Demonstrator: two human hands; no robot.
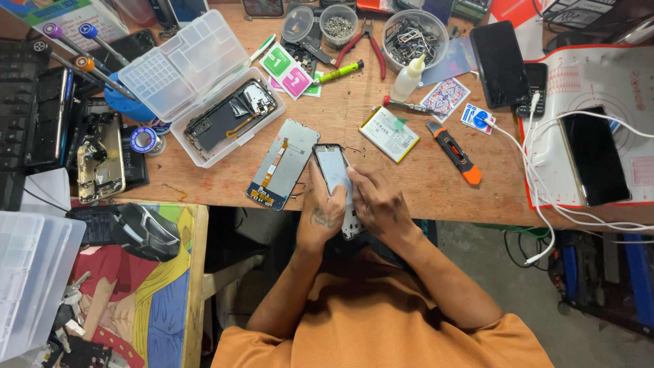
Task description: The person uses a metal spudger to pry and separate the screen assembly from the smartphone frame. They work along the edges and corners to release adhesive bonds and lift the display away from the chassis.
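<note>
Left hand [321, 215] is curled round the lower left side of a phone frame [334, 170], thumb laid along its edge, so the frame is gripped w/ fingers closed on it. Right hand [378, 201] is set against the frame's right edge, fingertips bunched and pressed on the pale inner face; whether anything small is pinched betw. them cannot be told. Frame is held tilted over the front edge of the wooden bench [422, 184], its top end above the wood, its lower end hidden by both hands.

Just left of the frame, an LCD panel [283, 163] w/ an orange flex strip is laid face down, near but apart. To the right, a flat battery [389, 134] is laid, then a utility knife [454, 152] w/ orange tip. Farther back: a clear plastic box [204, 88], lid open, w/ a stripped phone chassis inside; a small glue bottle [409, 78]; red-handled pliers [368, 44]; a round tub of parts [414, 37]. At far right, a dark phone [595, 155] is laid on a red-bordered mat [586, 75], white cables [538, 197] trailing off the bench edge. Screwdrivers [88, 61] are stood in a blue holder at far left.
</note>
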